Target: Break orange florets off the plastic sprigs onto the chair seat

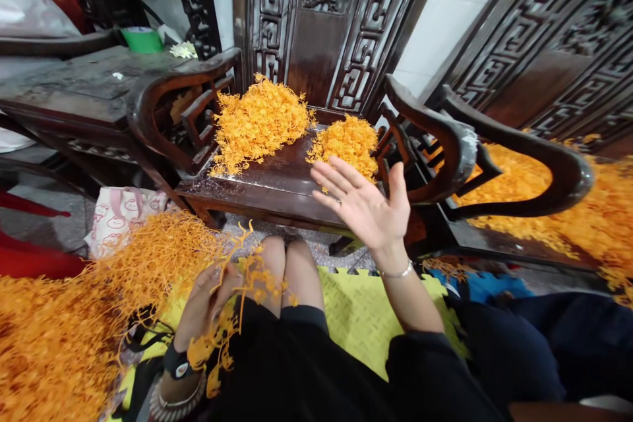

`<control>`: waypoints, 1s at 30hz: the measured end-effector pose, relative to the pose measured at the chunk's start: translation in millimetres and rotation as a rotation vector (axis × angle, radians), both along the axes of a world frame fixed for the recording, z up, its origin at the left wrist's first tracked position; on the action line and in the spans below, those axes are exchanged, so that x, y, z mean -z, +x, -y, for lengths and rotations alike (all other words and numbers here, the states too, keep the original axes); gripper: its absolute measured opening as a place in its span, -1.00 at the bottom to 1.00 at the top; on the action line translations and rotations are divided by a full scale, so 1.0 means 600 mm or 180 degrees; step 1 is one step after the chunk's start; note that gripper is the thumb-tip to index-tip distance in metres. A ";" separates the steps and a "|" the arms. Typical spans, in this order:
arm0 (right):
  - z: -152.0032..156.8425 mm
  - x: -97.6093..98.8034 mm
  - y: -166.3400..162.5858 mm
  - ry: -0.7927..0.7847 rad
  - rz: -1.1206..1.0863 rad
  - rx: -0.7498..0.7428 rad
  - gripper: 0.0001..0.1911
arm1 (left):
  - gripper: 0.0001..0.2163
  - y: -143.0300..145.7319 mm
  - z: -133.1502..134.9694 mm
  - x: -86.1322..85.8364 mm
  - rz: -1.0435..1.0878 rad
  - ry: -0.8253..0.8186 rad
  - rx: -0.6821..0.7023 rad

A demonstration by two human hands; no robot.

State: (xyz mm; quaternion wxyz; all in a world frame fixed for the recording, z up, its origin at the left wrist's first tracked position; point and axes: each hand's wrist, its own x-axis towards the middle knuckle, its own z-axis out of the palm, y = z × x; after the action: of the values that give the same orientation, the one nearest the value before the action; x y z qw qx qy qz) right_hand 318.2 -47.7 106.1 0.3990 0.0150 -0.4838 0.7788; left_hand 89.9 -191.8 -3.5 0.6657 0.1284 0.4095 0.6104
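My left hand (210, 300) is closed on a clump of orange stringy strands (247, 280) beside my left knee, next to a big heap of the same strands (64, 323) on the floor. My right hand (363, 201) is raised with its palm up and fingers spread, holding nothing, just in front of the small orange pile (346, 142) on the dark wooden chair seat (277, 181). A larger orange pile (260, 122) lies on the seat's left back part.
Carved dark chair arms (163, 89) flank the seat. A second chair (524, 165) to the right carries more orange strands (593, 211). A dark table (74, 82) with a green tub (142, 39) stands at the left. Yellow foam mat (356, 316) lies under my knees.
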 end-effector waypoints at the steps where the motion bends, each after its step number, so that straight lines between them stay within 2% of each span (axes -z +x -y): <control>1: 0.025 -0.010 -0.004 0.0100 -0.0013 -0.0140 -0.14 | -0.60 0.004 -0.001 -0.005 0.0059 -0.0088 0.0004; 3: 0.060 -0.023 -0.010 0.0276 0.0037 -0.0269 -0.16 | -0.60 0.010 0.001 -0.013 0.0140 -0.0203 -0.0148; 6: 0.087 -0.032 -0.013 0.0496 0.0157 -0.0334 -0.18 | -0.68 0.017 0.007 -0.023 0.0478 -0.0016 -0.0030; 9: 0.095 -0.033 -0.017 0.0648 0.0276 -0.0315 -0.18 | -0.81 0.019 0.012 -0.029 0.0952 0.0967 0.0087; 12: 0.095 -0.028 -0.024 0.0531 0.0252 -0.0374 -0.16 | -0.82 0.018 0.013 -0.037 0.1166 0.0940 -0.0120; 14: 0.093 -0.021 -0.030 0.0372 0.0169 -0.0488 -0.14 | -0.85 0.014 0.012 -0.041 0.1701 0.0979 -0.0165; 17: 0.093 -0.012 -0.037 0.0177 0.0078 -0.0689 -0.15 | -0.93 0.007 0.008 -0.038 0.2461 0.1333 -0.0045; 19: 0.097 -0.007 -0.040 0.0209 0.0117 -0.0682 -0.16 | -0.91 0.003 0.004 -0.030 0.2678 0.1658 0.0109; 21: 0.105 -0.002 -0.043 0.0570 0.0436 -0.0415 -0.16 | -0.89 0.001 0.000 -0.023 0.2764 0.1911 0.0264; 24: 0.115 0.005 -0.048 0.1629 0.1008 0.0360 -0.15 | -0.90 0.003 -0.004 -0.019 0.2851 0.1874 0.0295; 26: 0.119 0.007 -0.051 0.2223 0.1072 0.0722 -0.14 | -0.91 0.005 -0.004 -0.023 0.2861 0.2003 0.0389; 28: 0.121 0.003 -0.050 0.2452 0.1080 0.0745 -0.12 | -0.92 0.007 -0.001 -0.029 0.2947 0.1984 0.0356; 30: 0.121 -0.006 -0.048 0.2422 0.1380 0.0546 -0.06 | -0.93 0.007 0.003 -0.035 0.3105 0.1716 0.0166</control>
State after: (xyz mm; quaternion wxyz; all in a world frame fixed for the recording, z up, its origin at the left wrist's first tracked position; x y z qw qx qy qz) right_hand 289.7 -120.4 109.9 0.3176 -0.0431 -0.8079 0.4945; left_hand 93.9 -193.7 17.2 0.7366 0.0069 -0.1201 0.6656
